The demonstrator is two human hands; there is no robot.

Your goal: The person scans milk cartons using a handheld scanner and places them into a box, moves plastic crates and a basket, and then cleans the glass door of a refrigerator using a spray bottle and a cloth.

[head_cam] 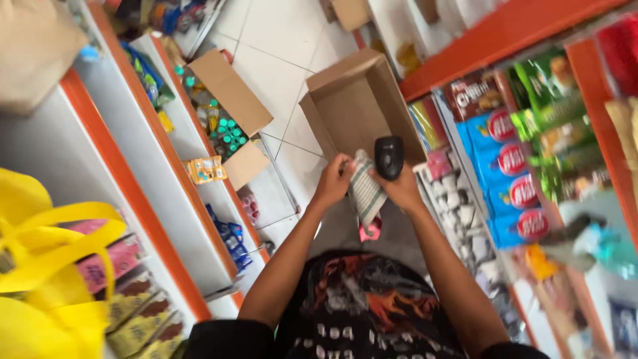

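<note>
I stand in a narrow shop aisle looking down. My left hand [333, 179] grips the upper edge of a small striped packet [365, 193] with a pink lower end. My right hand [401, 189] holds a black handheld scanner [389, 156] against the same packet, its head pointing up toward an empty cardboard box [352, 106] on the tiled floor. Both hands meet in front of my chest, above my dark patterned shirt [365, 312].
Orange-edged shelves flank me. The right shelf holds blue, green and brown snack packs [508, 166]. Left of me are white shelves, a yellow bag [46, 266] and an open carton of green-capped bottles [226, 129] on the floor.
</note>
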